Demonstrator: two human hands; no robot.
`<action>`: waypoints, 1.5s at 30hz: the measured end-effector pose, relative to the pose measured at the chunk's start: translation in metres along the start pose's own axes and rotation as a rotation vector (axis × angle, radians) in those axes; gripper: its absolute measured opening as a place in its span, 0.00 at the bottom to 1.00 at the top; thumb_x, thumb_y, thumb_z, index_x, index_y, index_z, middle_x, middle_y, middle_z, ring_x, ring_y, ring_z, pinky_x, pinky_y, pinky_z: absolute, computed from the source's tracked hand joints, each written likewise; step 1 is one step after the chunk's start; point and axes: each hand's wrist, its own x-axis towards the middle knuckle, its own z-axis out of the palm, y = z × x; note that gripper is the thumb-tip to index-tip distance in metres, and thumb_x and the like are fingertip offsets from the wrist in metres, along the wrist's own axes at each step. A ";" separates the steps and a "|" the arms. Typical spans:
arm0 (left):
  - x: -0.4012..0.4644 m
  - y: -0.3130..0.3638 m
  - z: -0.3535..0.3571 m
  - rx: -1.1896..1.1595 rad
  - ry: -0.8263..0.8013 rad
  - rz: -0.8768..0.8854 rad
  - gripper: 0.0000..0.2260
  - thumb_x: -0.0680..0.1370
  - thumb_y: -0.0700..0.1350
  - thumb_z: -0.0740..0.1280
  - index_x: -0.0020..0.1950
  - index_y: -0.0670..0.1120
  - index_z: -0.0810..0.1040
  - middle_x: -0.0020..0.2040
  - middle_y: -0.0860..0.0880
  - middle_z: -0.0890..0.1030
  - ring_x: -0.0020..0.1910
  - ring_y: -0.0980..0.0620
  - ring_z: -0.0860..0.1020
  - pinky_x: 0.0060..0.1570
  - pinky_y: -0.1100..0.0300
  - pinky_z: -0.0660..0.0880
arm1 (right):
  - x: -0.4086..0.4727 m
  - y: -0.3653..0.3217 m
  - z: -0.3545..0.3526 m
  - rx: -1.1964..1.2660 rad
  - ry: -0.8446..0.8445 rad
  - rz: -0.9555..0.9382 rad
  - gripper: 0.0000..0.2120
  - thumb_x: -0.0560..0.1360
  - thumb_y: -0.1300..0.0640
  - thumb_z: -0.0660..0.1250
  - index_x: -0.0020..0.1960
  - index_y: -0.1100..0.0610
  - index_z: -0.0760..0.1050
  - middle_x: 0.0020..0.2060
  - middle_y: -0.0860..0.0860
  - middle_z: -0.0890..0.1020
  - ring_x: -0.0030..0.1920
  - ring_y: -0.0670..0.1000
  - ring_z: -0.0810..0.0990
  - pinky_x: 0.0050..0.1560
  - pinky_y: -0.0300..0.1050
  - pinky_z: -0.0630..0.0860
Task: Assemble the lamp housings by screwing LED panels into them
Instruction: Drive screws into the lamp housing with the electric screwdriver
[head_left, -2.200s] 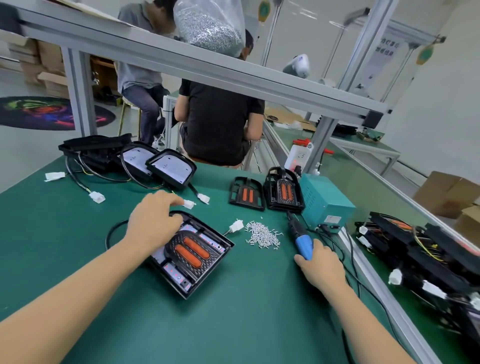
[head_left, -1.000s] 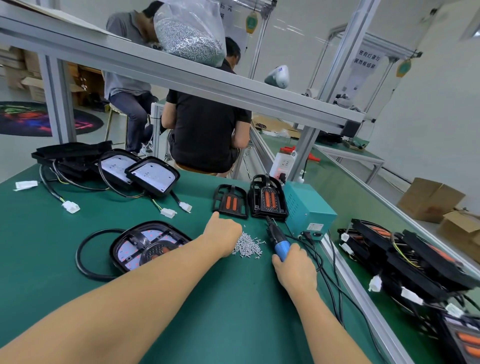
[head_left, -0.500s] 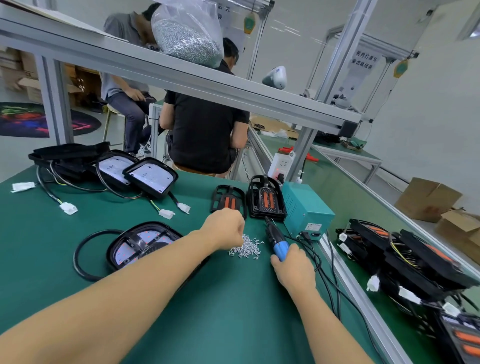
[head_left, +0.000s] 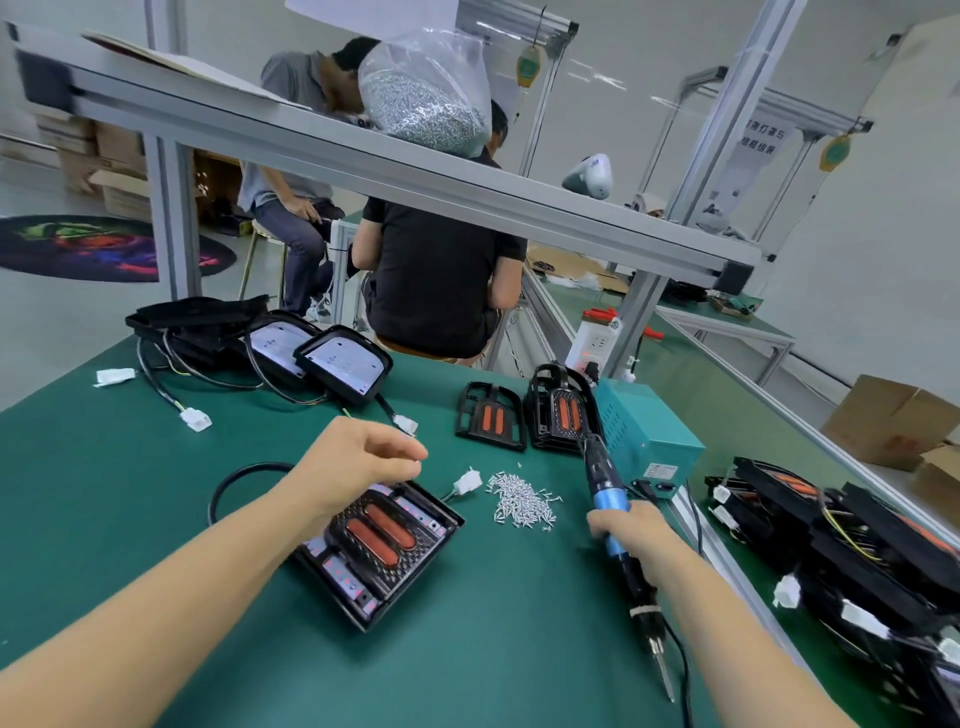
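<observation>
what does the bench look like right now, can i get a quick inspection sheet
surface: green mat
job's things: lamp housing with LED panel in it, flat on the mat; loose screws piled beside it
clutter: spare panels; housings stacked left and right
hands: left hand above the housing, fingertips pinched; right hand grips the screwdriver
cables: black lead looping off the housing
surroundings: two seated people; bag of screws on the shelf
</observation>
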 end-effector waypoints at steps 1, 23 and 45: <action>-0.004 -0.001 -0.005 -0.026 0.013 -0.008 0.12 0.69 0.31 0.73 0.34 0.48 0.86 0.35 0.49 0.83 0.33 0.57 0.78 0.37 0.69 0.75 | -0.003 -0.004 -0.003 0.129 -0.021 0.029 0.10 0.68 0.65 0.69 0.47 0.64 0.71 0.36 0.57 0.73 0.33 0.54 0.70 0.33 0.42 0.68; -0.045 -0.007 -0.001 -0.706 0.023 -0.206 0.06 0.64 0.35 0.70 0.39 0.39 0.85 0.37 0.41 0.83 0.30 0.54 0.78 0.32 0.65 0.78 | -0.151 -0.140 0.037 1.597 -0.152 -0.610 0.09 0.77 0.66 0.61 0.45 0.53 0.73 0.27 0.47 0.72 0.27 0.44 0.71 0.32 0.36 0.73; -0.049 -0.012 0.001 -0.801 0.045 -0.214 0.10 0.67 0.36 0.69 0.46 0.35 0.81 0.36 0.43 0.82 0.30 0.53 0.77 0.32 0.64 0.78 | -0.158 -0.144 0.061 1.515 -0.126 -0.715 0.08 0.74 0.66 0.64 0.47 0.53 0.72 0.28 0.46 0.72 0.27 0.44 0.72 0.33 0.37 0.73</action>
